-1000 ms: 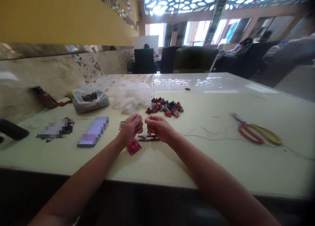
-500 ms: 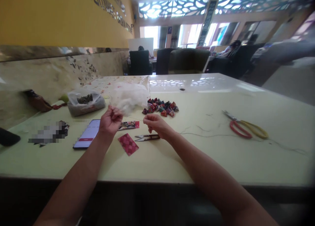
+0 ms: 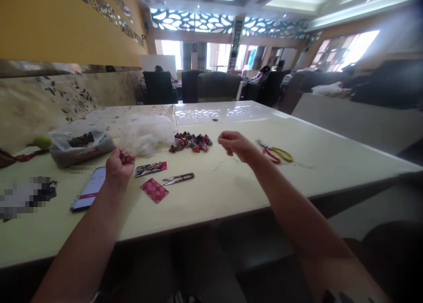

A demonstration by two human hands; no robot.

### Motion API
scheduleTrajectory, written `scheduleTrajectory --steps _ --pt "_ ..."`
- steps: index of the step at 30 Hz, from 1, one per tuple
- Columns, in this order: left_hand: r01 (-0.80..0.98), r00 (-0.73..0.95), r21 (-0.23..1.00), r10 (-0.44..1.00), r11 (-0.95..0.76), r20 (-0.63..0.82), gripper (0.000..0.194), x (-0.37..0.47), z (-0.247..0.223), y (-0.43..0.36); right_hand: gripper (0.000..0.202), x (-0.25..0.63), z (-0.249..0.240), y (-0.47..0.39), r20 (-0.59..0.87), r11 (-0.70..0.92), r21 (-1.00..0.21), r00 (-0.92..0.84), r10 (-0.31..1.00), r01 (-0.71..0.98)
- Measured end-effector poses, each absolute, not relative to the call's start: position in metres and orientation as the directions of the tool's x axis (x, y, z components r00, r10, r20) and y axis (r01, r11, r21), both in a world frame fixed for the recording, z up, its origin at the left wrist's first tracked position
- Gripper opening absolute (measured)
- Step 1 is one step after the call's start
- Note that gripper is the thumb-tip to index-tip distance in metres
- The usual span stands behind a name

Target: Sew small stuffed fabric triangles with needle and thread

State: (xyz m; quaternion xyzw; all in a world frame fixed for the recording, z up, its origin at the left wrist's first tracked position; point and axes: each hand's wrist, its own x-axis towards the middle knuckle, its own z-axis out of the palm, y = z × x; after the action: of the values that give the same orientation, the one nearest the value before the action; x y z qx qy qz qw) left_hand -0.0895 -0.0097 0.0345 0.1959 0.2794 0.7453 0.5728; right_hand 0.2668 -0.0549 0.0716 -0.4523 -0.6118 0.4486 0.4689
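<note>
My left hand [image 3: 120,163] is closed in a pinch above the table, beside the phone [image 3: 90,189]; whatever lies between its fingers is too small to make out. My right hand [image 3: 236,145], also pinched, is raised right of a heap of small patterned fabric pyramids [image 3: 193,142]. A faint thread shows at its fingertips, and loose thread [image 3: 220,164] lies below. Between the hands on the table are thread snips [image 3: 180,178], a pink checked fabric piece [image 3: 154,191] and a dark floral strip with a red end [image 3: 151,168].
A clear bag of white stuffing [image 3: 145,133] and a plastic bag of dark dried material [image 3: 81,144] stand at the back left. Scissors with red and yellow handles [image 3: 276,154] lie beyond my right hand. Chairs [image 3: 218,86] and people are farther back.
My hands have moved well apart, the right one going up and to the right, away from the snips. The view has turned to the right. Both hands stay pinched.
</note>
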Motion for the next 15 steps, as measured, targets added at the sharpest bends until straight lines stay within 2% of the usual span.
scheduleTrajectory --steps 3,10,15 --pt "-0.726 -0.274 0.662 0.961 -0.187 -0.030 0.042 -0.091 0.037 -0.010 0.017 0.311 0.082 -0.085 0.180 0.178 -0.956 -0.012 0.984 0.234" --pt "-0.703 -0.346 0.690 0.931 -0.173 -0.120 0.039 -0.096 0.058 -0.022 0.028 0.412 0.076 -0.154 0.198 0.124 -0.903 0.140 0.970 0.412" --pt "-0.679 -0.363 0.709 0.927 -0.190 -0.099 0.038 -0.120 0.087 -0.044 0.031 0.454 0.072 -0.200 0.174 0.014 -0.886 0.303 0.937 0.464"
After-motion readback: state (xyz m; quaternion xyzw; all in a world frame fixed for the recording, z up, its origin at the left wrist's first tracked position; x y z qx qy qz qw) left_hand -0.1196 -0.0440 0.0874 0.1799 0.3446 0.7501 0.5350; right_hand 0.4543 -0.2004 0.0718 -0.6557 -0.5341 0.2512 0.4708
